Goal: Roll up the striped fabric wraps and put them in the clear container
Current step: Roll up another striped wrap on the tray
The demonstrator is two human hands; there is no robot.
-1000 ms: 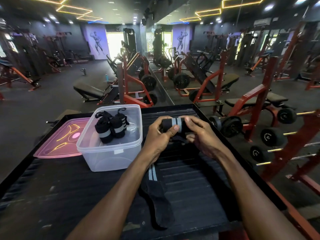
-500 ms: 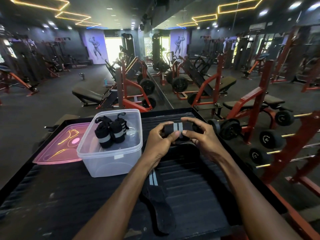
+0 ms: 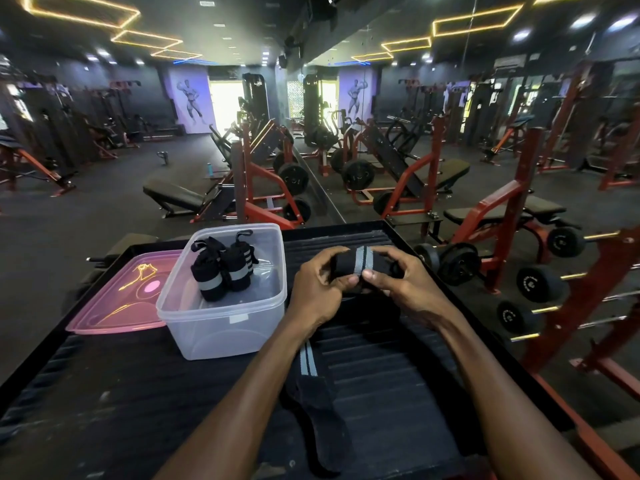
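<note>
Both hands hold a rolled black wrap with grey stripes (image 3: 360,264) just above the dark table. My left hand (image 3: 318,289) grips its left end and my right hand (image 3: 401,282) its right end, thumbs meeting under the roll. To the left stands the clear container (image 3: 221,327), holding two rolled striped wraps (image 3: 221,271) upright. A loose black wrap with grey stripes (image 3: 311,386) lies flat on the table between my forearms, partly hidden under my left arm.
A pink lid (image 3: 121,299) lies flat left of the container. The black ribbed table (image 3: 381,375) has raised edges. Beyond it are red weight benches, plates and a dumbbell rack (image 3: 540,282) on the right.
The roll in my hands has turned slightly and looks tighter, with its stripes now on top. The view has shifted a little; the container and loose wrap have not moved.
</note>
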